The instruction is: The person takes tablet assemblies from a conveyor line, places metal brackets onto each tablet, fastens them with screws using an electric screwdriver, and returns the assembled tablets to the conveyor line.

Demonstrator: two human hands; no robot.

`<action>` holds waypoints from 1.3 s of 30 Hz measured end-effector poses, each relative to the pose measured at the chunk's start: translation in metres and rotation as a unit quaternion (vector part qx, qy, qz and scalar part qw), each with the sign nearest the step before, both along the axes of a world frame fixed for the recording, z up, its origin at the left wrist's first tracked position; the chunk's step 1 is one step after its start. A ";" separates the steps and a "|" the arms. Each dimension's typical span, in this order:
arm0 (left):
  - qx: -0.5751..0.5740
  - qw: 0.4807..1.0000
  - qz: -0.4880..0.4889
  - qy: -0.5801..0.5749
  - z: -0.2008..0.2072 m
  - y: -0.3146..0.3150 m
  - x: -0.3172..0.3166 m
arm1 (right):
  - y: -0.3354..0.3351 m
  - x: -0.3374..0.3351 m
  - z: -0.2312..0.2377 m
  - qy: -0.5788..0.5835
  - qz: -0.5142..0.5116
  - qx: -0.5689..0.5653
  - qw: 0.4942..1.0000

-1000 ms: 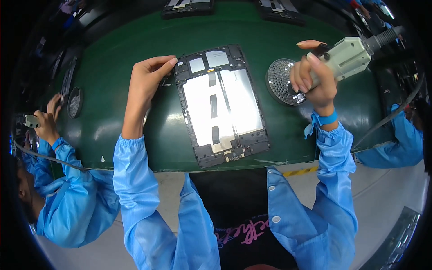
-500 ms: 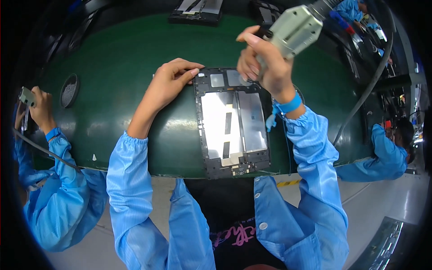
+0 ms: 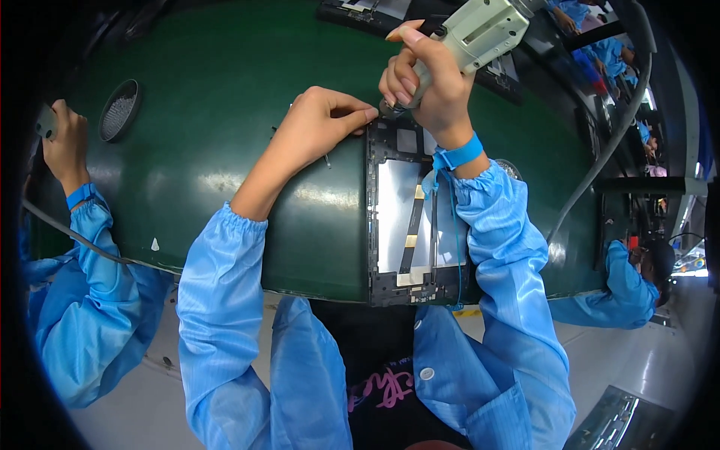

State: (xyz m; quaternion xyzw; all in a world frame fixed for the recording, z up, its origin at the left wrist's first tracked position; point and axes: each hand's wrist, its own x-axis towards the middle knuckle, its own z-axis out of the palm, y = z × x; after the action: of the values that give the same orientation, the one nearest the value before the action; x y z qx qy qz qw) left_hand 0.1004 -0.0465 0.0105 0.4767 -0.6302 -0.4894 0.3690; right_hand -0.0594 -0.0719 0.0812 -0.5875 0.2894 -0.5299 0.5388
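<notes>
An opened tablet chassis (image 3: 409, 217) lies flat on the green counter (image 3: 225, 97), its long side running from the near edge toward the far side, with a shiny metal plate and a thin ribbon strip down its middle. Its near end reaches the counter's near edge, just in front of the person's body.

The left hand (image 3: 319, 124) rests on the counter at the chassis's far-left corner, fingers curled loosely and fingertips (image 3: 366, 114) pressed against the frame there; it steadies the chassis rather than gripping it.

The right hand (image 3: 424, 79) is clenched around a pale grey electric screwdriver (image 3: 480, 30), held over the far end of the chassis. The tool's tip (image 3: 386, 109) points down and left to the same far-left corner, right beside the left fingertips. A blue wrist strap (image 3: 457, 154) circles the right wrist, and the right sleeve covers part of the chassis's right side.

Far to the left on the counter sits a small round dish of screws (image 3: 118, 111). Beside it another person's hand (image 3: 64, 142), in a blue sleeve, holds a small object. A third worker's blue sleeve (image 3: 611, 292) shows at the right.
</notes>
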 end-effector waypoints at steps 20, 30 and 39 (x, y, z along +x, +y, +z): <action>-0.016 0.999 -0.015 0.027 -0.003 -0.002 -0.006 | 0.005 -0.011 -0.008 -0.048 0.005 0.058 0.997; 0.019 0.999 -0.024 0.012 0.002 0.002 -0.001 | 0.062 -0.158 0.012 0.042 -0.150 -0.008 0.988; 0.031 0.999 -0.008 -0.027 0.003 0.003 -0.004 | 0.108 -0.184 -0.011 -0.052 -0.099 0.029 0.993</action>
State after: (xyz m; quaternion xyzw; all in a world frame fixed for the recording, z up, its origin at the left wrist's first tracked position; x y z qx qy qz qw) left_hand 0.0967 -0.0432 0.0138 0.4960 -0.6282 -0.4982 0.3333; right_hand -0.2431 0.0366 0.0705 -0.5115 0.3333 -0.6018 0.5149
